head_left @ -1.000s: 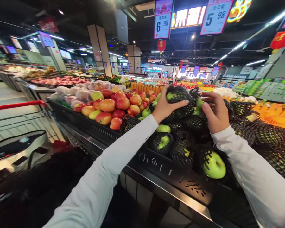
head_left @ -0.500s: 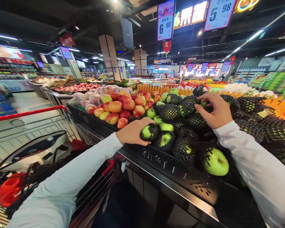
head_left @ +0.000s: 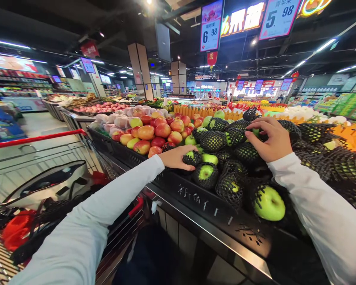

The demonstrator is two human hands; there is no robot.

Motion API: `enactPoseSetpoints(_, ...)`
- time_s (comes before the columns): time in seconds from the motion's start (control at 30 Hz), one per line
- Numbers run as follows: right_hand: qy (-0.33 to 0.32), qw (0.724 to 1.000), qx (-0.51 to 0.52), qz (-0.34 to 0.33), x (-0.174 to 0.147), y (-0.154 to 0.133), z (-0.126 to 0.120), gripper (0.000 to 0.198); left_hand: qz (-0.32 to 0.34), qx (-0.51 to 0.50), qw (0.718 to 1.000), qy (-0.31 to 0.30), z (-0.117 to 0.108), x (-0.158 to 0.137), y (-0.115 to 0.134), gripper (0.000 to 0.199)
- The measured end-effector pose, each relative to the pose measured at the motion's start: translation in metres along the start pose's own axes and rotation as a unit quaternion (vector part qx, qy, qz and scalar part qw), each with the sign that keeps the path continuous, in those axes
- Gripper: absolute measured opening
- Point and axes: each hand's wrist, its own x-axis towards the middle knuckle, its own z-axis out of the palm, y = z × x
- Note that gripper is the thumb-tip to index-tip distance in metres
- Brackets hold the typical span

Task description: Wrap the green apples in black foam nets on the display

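My left hand is closed round a green apple in a black foam net, at the front edge of the green apple pile. Beside it lie a bare green apple and a netted apple. Higher on the pile, my right hand curves its thumb and fingers round another green apple, mostly hidden by the hand. A large green apple, its net partly off, sits at the front right of the black display tray.
Red and yellow apples are heaped left of the green ones. A shopping cart with a red handle stands at my left, holding a bag and a red item. Price signs hang overhead.
My left hand has moved a little right and up with the netted apple, closer to the neighbouring apples. My right hand stays at nearly the same spot on the pile.
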Motion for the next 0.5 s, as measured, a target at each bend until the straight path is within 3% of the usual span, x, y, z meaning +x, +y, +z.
enactPoseSetpoints(0.1, -0.003, 1.000, 0.006, 0.002, 0.000, 0.000, -0.001, 0.007, -0.019, 0.005, 1.000, -0.009, -0.004, 0.004, 0.005, 0.045)
enactPoseSetpoints(0.23, 0.002, 1.000, -0.009, 0.003, 0.000, -0.002, 0.000, 0.009, 0.011, 0.126, 0.979, 0.158, 0.003, 0.017, 0.030, 0.038)
enactPoseSetpoints(0.3, 0.042, 0.998, -0.012, 0.038, 0.000, -0.002, 0.000, 0.015, -0.002, 0.181, 0.964, 0.193, 0.013, 0.023, 0.047, 0.034)
enactPoseSetpoints(0.37, 0.126, 0.988, 0.002, 0.087, 0.002, 0.003, 0.000, 0.020, -0.052, 0.216, 0.963, 0.152, 0.023, 0.030, 0.063, 0.034)
enactPoseSetpoints(0.5, 0.305, 0.942, 0.038, 0.133, 0.002, 0.033, -0.010, 0.035, -0.196, 0.254, 0.945, 0.063, 0.037, 0.046, 0.079, 0.047)
